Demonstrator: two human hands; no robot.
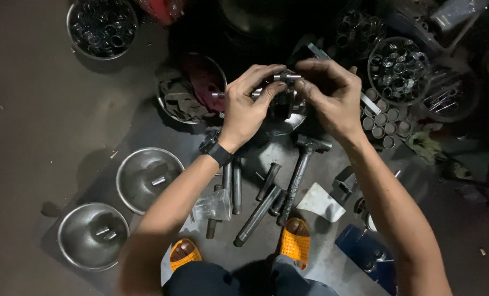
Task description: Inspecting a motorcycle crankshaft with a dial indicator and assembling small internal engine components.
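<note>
We're hemmed in on every side here. Just left of the grip sits a steel bowl of grey and dark red rags (192,90), and right of it a round container of small metal rings (399,68) with a cluster of short metal cups (384,119) beside it. Below the grip, a steel hammer with a long handle (301,175) lies on the grey floor mat (310,263) among several dark metal rods (257,215), and two empty-looking steel bowls (146,178) sit lower left, each with a small pin or two inside. Another ring-filled bowl (102,27) waits far upper left. Our orange sandals (295,239) sit at the mat's near edge.

Open room lies mostly to the left, on bare dark floor.

Now the hands: our left hand (247,107), watch on the wrist, curls its fingers over a dark metal cross-shaped joint piece (282,98), clamped on it. Our right hand (329,93) pinches the short silver pin (287,77) at the piece's top, fingers closed on it, both wrists raised above a shallow steel dish.
</note>
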